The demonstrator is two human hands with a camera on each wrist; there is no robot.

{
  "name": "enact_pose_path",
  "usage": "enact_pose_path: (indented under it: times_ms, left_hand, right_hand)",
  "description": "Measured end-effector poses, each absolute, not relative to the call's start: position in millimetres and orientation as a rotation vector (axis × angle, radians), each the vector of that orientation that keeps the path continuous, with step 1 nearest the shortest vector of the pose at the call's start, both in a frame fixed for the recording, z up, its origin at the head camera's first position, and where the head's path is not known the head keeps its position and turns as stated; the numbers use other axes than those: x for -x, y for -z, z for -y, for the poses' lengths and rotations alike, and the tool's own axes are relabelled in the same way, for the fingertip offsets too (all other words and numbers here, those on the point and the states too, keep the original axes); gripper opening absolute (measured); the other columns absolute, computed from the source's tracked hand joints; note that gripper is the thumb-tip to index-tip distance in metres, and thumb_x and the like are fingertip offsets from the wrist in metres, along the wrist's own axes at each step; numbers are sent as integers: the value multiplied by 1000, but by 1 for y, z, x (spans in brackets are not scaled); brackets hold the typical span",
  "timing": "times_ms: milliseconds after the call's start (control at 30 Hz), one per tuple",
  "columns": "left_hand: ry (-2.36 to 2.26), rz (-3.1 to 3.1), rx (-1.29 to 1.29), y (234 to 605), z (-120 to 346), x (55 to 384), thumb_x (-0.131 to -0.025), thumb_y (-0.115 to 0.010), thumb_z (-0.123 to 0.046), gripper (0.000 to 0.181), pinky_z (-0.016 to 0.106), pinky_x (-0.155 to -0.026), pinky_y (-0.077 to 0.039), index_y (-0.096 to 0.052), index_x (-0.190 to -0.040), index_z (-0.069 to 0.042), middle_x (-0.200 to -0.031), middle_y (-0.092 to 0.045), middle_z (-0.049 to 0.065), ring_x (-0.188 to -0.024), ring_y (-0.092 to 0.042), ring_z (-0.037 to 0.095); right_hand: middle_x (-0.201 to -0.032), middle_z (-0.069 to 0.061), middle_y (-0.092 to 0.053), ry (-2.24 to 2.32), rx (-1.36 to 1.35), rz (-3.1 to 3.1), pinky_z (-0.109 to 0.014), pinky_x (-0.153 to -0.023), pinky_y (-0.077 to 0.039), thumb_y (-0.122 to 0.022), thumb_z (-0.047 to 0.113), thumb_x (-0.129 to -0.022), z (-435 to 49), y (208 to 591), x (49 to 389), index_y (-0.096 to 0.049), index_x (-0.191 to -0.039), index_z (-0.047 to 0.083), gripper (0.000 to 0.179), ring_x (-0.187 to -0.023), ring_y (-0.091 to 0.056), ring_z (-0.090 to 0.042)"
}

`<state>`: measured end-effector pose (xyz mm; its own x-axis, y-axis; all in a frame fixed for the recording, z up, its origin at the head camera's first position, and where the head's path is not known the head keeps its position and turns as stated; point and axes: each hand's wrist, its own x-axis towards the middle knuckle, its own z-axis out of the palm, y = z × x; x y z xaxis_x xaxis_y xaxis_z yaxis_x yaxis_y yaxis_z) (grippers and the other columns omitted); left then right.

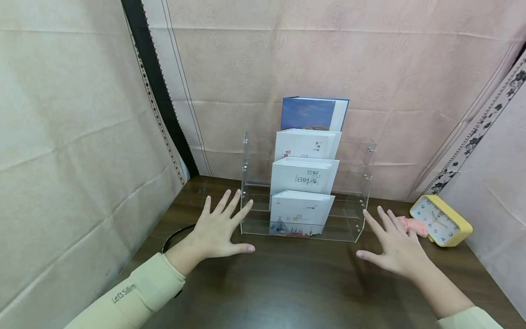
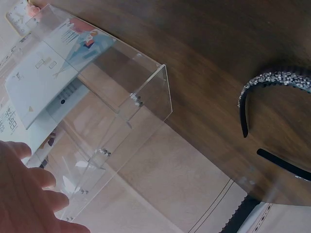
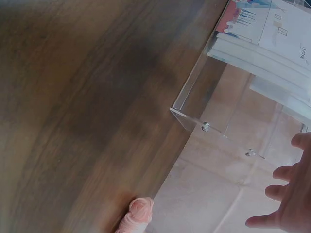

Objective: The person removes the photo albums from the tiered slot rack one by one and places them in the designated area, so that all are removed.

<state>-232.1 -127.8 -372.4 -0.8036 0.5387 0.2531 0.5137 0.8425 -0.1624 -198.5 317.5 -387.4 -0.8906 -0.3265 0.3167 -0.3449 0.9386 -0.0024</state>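
A clear acrylic rack [image 1: 353,214] with stepped tiers stands at the back of the table. It holds several white booklets [image 1: 302,178], one tier above another, and a blue-covered book [image 1: 308,112] at the top. To the rack's left, my left hand [image 1: 218,230] is spread with straight fingers and holds nothing. My right hand [image 1: 396,249] spreads likewise by the rack's right front corner, its palm bare of any object. Whether either hand touches the rack or table, I cannot tell. Behind the right fingers, a pink skein of yarn [image 1: 415,225] is partly hidden.
A yellow square clock [image 1: 441,219] leans at the right of the dark wooden table [image 1: 287,283]. Beyond my left wrist lies a black headband [image 2: 277,80] with glittering stones, mostly hidden in the head view. Pale cloth curtains [image 1: 230,68] enclose the table's back and sides.
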Motion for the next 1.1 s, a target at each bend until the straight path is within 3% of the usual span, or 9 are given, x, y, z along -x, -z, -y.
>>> enact_pose_path:
  times_ms: [300, 467, 600, 700, 833, 933, 1100]
  left_hand:
    - [-101, 2752, 793, 379, 126, 231, -68, -24, -90, 103, 68, -102, -8, -7, -151, -31, -156, -6, 12, -140, 0, 30]
    - [118, 2733, 784, 373, 128, 239, -81, -31, -79, 92, 63, -105, -13, -11, -152, -23, -155, -12, 13, -140, -10, 28]
    - [689, 2642, 650, 361, 129, 257, -94, -45, -52, 71, 49, -105, -28, -30, -146, -6, -147, -34, 16, -133, -32, 28]
    - [1182, 2492, 485, 357, 128, 280, -95, -55, -33, 57, 41, -100, -38, -41, -137, 3, -136, -47, 19, -124, -45, 30]
    - [1549, 2398, 268, 366, 121, 314, -93, -60, -26, 58, 39, -97, -41, -41, -135, 8, -133, -48, 24, -120, -48, 33]
    - [1573, 2442, 170, 379, 114, 331, -92, -61, -27, 59, 38, -97, -41, -42, -135, 9, -130, -50, 24, -118, -50, 32]
    - [1431, 2432, 166, 396, 102, 342, -91, -62, -16, 40, 36, -84, -51, -56, -125, 5, -111, -64, 19, -101, -62, 28]
  right_hand:
    - [-149, -24, -22, -54, -498, 2821, -79, -85, -17, -55, 73, -75, -319, 397, 200, -13, -152, 26, 99, -130, -25, -47]
    - [-145, -23, -30, -167, -511, 2763, -76, -85, -22, -61, 67, -75, -320, 391, 205, -20, -151, 19, 98, -126, -32, -46]
    - [-131, -23, -48, -575, -497, 2619, -62, -89, -34, -73, 41, -79, -316, 382, 218, -37, -140, 3, 80, -116, -45, -42]
    - [-119, -22, -58, -980, -436, 2489, -41, -89, -45, -72, 22, -83, -305, 379, 233, -48, -129, -2, 57, -107, -55, -32]
    - [-113, -22, -62, -1384, -357, 2368, -17, -81, -47, -69, 16, -86, -284, 391, 256, -52, -123, -3, 44, -96, -61, -17]
    - [-110, -22, -63, -1500, -304, 2368, -16, -77, -48, -74, 17, -82, -267, 408, 272, -54, -118, -4, 46, -92, -61, -16]
    - [-104, -17, -66, -1585, -222, 2436, -24, -72, -52, -81, 22, -73, -237, 433, 291, -56, -111, 1, 51, -91, -63, -25]
